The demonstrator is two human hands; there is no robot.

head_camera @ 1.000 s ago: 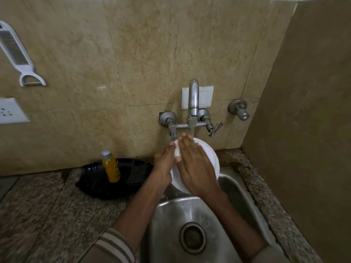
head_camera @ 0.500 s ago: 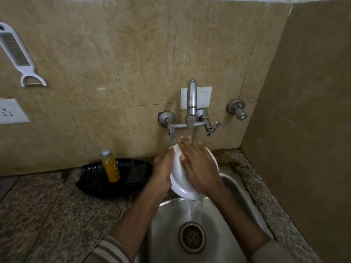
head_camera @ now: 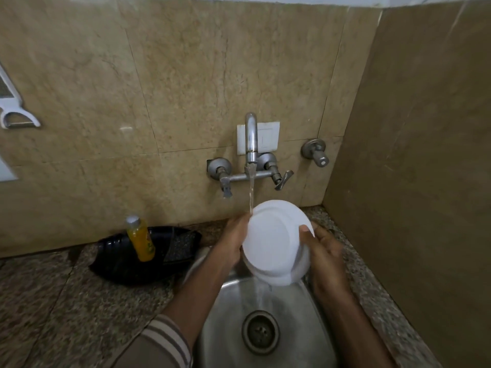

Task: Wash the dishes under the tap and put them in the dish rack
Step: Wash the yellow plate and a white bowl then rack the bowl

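Right grip (head_camera: 325, 251) now round plate (head_camera: 273, 240) rim, left grip (head_camera: 233, 240) opposite

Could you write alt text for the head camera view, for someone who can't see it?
The left hand and right hand hold a white plate tilted under a running tap above a steel sink. A yellow bottle sits in a black tray to the left.

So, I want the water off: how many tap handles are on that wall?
3: a left lever and a right lever flanking the spout, and a separate knob further right. None seems hidden.
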